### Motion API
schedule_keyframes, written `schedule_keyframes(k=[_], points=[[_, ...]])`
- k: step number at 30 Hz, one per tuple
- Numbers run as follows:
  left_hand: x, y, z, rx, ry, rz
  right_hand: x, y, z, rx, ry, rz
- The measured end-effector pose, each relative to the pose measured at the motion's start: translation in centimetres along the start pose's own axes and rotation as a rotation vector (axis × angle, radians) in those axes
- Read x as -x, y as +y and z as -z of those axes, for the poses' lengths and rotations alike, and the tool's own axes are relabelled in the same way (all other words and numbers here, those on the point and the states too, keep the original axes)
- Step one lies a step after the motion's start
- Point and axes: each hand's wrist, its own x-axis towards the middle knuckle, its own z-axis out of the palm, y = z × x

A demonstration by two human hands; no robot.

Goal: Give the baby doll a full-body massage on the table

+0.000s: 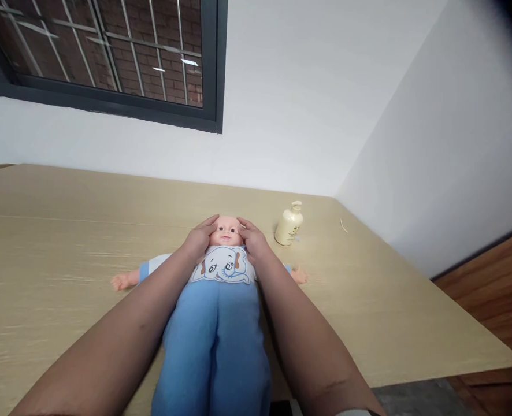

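A baby doll [215,323] lies on its back on the table, its head toward the wall and its legs toward me. It wears blue trousers and a white top with an elephant patch [221,267]. My left hand [200,238] cups the left side of the doll's head, thumb near the cheek. On the other side, my right hand [255,240] holds the head the same way, fingers along the temple. Both of the doll's arms stretch out sideways, partly hidden behind my forearms.
A cream pump bottle [289,225] stands on the light wooden table [368,300], to the right of the doll's head. Farther right lies a thin pale strip [344,225]. Behind the table are a white wall and a barred window [108,52].
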Motion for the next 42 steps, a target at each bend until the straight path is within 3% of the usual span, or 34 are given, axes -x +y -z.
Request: schedule_keyframes(k=[6,15,20,26,36,42], points=[[0.3,0.3,0.1,-0.111,-0.056,-0.074,0.9,-0.5,-0.3,0.038,-0.051,0.049],[1.6,0.1,0.5,-0.289,-0.063,-0.206,2.4,-0.9,-1.2,0.247,0.021,0.128],[1.5,0.3,0.4,-0.304,-0.023,-0.17,2.0,-0.6,-0.9,0.127,-0.007,0.08],[1.3,0.3,0.5,-0.125,-0.02,-0.116,2.1,-0.9,-0.3,-0.02,-0.091,0.0],[2.0,0.8,0.2,-0.292,-0.057,-0.147,2.0,-0.9,-1.1,0.234,-0.001,0.09],[2.0,0.8,0.0,-0.298,-0.019,-0.174,2.1,-0.9,-1.3,0.256,0.013,0.112]])
